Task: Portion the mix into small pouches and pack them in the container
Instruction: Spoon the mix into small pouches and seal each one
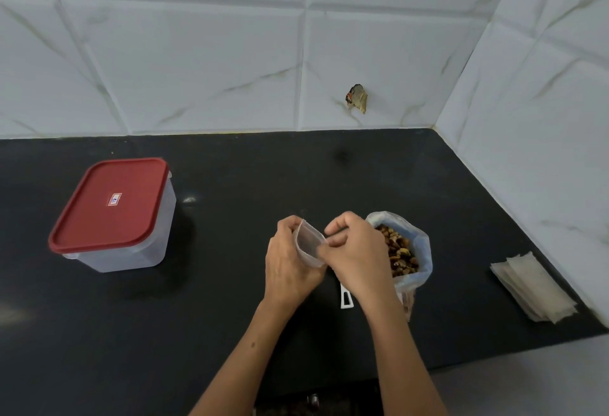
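Opening a small pouch beside the bag of mix

The small pouch (309, 244) is being held between the two hands, just left of the open bag of mix (400, 250), probably so the filling will need only a short reach. The left hand (290, 260) is curling its fingers around the pouch's left side, and the right hand (354, 247) is pinching the opposite edge with thumb and fingertips, seemingly to pull the mouth apart. A white scoop handle (346, 298) is lying under the right wrist. Spare pouches (534, 287) are waiting far right of the fingers; the red-lidded container (112, 214) is standing far left, lid on.
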A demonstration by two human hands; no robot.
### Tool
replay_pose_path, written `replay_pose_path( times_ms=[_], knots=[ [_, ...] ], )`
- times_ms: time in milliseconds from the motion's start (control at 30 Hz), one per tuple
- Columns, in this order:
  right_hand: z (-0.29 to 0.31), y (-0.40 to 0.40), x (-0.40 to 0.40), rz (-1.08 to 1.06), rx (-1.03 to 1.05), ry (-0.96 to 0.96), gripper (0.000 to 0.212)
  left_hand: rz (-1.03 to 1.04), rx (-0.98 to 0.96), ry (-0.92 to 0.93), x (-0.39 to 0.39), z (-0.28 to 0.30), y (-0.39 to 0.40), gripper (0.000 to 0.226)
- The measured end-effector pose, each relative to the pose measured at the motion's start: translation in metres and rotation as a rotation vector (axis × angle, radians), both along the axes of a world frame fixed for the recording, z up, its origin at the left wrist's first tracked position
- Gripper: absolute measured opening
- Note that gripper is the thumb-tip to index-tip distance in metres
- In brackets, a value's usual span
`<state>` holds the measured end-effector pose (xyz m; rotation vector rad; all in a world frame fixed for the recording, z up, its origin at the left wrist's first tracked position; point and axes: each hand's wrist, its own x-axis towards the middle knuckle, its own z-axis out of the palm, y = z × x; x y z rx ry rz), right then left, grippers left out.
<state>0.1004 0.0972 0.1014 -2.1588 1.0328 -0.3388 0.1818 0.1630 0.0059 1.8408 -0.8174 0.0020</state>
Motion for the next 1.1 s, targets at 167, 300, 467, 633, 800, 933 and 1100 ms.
replay_pose_path(
  times_ms=[167,300,467,633,800,933,1100],
  knots=[
    [-0.001,0.001,0.002,-0.012,-0.019,-0.091,0.017,-0.003,-0.014,0.041,0.002,0.001,0.003,0.071],
    [-0.002,-0.001,-0.004,-0.014,0.038,-0.141,0.014,-0.041,-0.013,0.079,-0.002,0.001,0.000,0.069],
    [-0.006,-0.020,-0.020,-0.162,0.166,-0.108,0.021,0.000,-0.035,0.161,-0.005,0.004,0.000,0.059],
    [-0.031,-0.012,-0.016,-0.131,0.102,0.528,0.018,0.063,-0.107,0.268,-0.004,0.008,0.004,0.063],
    [-0.044,0.011,-0.003,-0.101,-0.036,0.682,0.020,0.080,-0.116,0.288,-0.004,0.005,0.004,0.053],
    [-0.038,0.013,-0.004,-0.088,-0.052,0.636,0.021,0.068,-0.113,0.282,0.001,0.003,0.005,0.043],
    [-0.001,-0.010,-0.032,-0.131,-0.068,0.417,0.017,0.062,-0.138,0.285,0.003,0.005,0.003,0.044]
  ],
)
